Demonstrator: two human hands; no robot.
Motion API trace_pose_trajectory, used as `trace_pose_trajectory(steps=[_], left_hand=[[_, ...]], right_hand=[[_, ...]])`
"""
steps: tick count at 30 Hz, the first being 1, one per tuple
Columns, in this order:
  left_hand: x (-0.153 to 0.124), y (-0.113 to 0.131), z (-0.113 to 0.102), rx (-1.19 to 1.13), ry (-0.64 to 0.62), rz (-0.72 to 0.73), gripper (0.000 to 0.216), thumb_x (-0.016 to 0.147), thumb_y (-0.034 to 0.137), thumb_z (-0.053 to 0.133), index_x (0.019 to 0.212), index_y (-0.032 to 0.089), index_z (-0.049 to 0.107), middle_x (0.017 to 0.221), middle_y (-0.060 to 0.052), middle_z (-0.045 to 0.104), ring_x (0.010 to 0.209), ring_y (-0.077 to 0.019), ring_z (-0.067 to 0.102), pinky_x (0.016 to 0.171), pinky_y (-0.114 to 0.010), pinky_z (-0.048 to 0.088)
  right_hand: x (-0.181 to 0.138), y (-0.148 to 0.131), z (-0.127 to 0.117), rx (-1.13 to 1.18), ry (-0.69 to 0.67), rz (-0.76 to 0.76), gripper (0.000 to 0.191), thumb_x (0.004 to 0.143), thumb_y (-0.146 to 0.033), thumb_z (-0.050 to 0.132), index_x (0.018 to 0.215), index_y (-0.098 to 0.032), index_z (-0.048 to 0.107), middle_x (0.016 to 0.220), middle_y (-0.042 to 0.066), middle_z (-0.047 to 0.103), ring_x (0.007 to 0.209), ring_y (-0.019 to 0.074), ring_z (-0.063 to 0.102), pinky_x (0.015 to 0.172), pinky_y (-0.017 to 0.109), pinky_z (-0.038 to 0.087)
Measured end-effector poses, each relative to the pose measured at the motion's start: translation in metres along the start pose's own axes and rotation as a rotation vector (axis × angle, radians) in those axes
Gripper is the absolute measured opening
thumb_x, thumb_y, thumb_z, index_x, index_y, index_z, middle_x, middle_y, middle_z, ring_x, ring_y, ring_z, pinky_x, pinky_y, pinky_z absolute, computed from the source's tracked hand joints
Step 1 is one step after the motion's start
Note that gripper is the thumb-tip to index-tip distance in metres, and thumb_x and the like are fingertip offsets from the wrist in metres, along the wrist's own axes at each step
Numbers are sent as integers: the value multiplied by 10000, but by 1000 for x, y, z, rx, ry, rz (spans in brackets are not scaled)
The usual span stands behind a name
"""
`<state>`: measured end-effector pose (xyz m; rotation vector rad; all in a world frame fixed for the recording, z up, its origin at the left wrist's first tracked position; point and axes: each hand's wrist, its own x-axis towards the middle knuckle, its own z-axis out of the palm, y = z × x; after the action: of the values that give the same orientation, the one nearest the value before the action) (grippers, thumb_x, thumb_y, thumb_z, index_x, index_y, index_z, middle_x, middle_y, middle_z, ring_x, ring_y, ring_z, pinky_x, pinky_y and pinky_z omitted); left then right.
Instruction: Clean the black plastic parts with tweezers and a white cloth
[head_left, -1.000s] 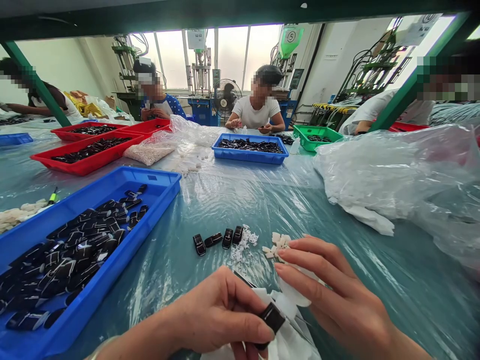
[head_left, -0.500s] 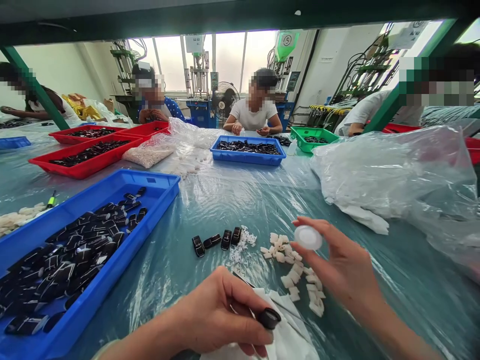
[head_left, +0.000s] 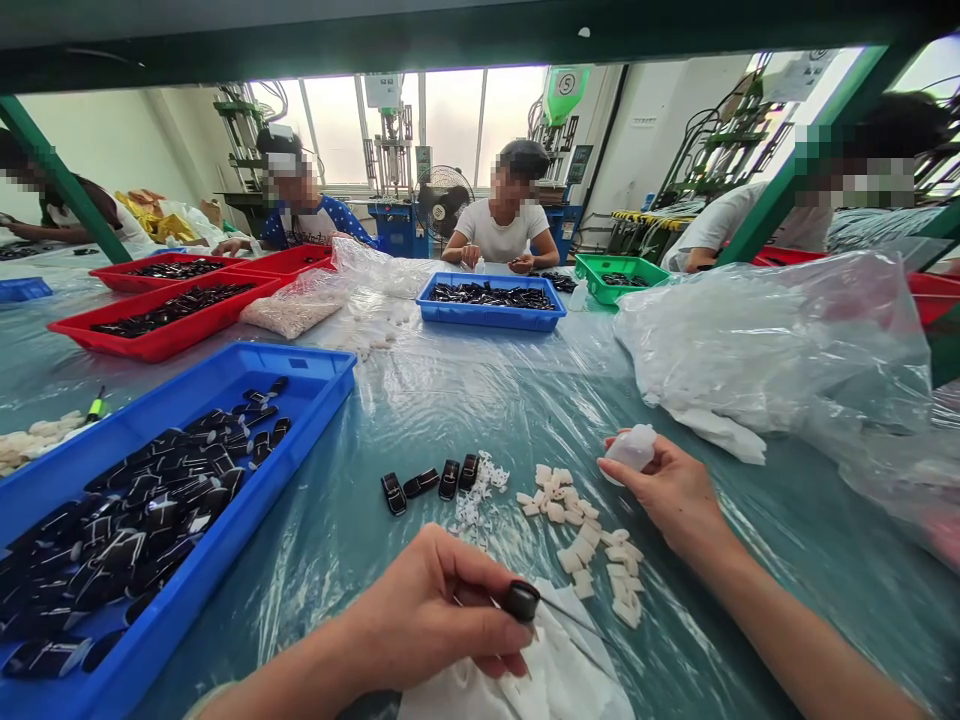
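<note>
My left hand (head_left: pixel 457 605) is closed, pinching a small glossy black plastic piece (head_left: pixel 523 601) between thumb and fingers above a white cloth (head_left: pixel 551 675). A thin metal rod (head_left: pixel 574 614) shows beside that piece; whether the hand also holds it, I cannot tell. My right hand (head_left: pixel 679 490) is closed around a small translucent white plastic bottle (head_left: pixel 634 449), tilted above the table. Below and left of the bottle lie loose cream-coloured pads (head_left: pixel 589 540). Several black pieces (head_left: pixel 421 484) are lined up beside a heap of tiny white bits (head_left: pixel 480 490).
A large blue tray (head_left: pixel 315 390) of black pieces stands at left. Farther back are red trays (head_left: pixel 161 345), a blue tray (head_left: pixel 491 317) and a green tray (head_left: pixel 656 270). Plastic bags (head_left: pixel 750 340) bulge at right. Co-workers sit across the table; a green frame bar (head_left: pixel 480 40) crosses overhead.
My right hand has turned the bottle, so its round end no longer faces me and its side shows. The left hand has tipped the black piece slightly. The view has shifted a little.
</note>
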<state>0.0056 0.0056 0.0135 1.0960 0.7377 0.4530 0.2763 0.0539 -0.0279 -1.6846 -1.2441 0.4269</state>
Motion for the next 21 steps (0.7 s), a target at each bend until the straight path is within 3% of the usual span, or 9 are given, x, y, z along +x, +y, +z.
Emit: trace_pose_trajectory(steps=[3,6,8,10,12,15,21], left_hand=[[0,3,-1,-7,55,-31,169,664,233,688,739,82,708,588,-43,639,577,-117,632,551,-172,494],[0,4,-2,-32,102,-15,205,688,273,672,746,77,696,632,-55,651,570,-115,636,514,-154,481],[1,2,-2,-52,115,-3,239,699,307,667,750,74,689,701,-75,665,574,-120,643,491,-148,475],[3,1,-3,-77,120,-4,285,724,349,645,741,67,681,749,-98,674,576,-125,649,475,-142,472],[4,0,-3,-119,123,-5,339,751,391,612,731,58,674,746,-112,675,563,-127,650,461,-139,471],[6,-1,-3,-198,134,-6,413,792,439,549,740,47,664,715,-120,670,540,-134,651,446,-145,474],[8,0,-2,-259,142,-35,447,813,464,506,756,45,652,697,-126,669,527,-145,653,442,-159,484]], right_hand=[[1,-4,-4,-63,53,-29,491,559,-399,704,952,-129,584,863,125,682,746,276,654,591,359,529],[-3,-17,-13,-144,198,-120,690,608,-432,689,1175,-111,464,1125,202,570,1000,353,560,673,438,504],[-11,-30,-16,-186,258,-240,621,696,-427,638,1217,-160,433,1219,176,498,1078,339,498,724,451,479],[-23,-42,-14,-210,176,-405,326,763,-382,591,1035,-205,561,1062,106,585,981,277,547,711,401,482],[-36,-48,-5,-222,-19,-584,116,791,-327,570,793,-222,619,844,43,636,840,208,587,717,348,483],[-51,-48,13,-272,-238,-740,125,826,-255,527,777,-229,639,782,22,642,798,186,584,678,325,471],[-54,-42,29,-379,-307,-806,226,872,-186,442,737,-199,623,772,43,615,786,194,568,678,351,434]])
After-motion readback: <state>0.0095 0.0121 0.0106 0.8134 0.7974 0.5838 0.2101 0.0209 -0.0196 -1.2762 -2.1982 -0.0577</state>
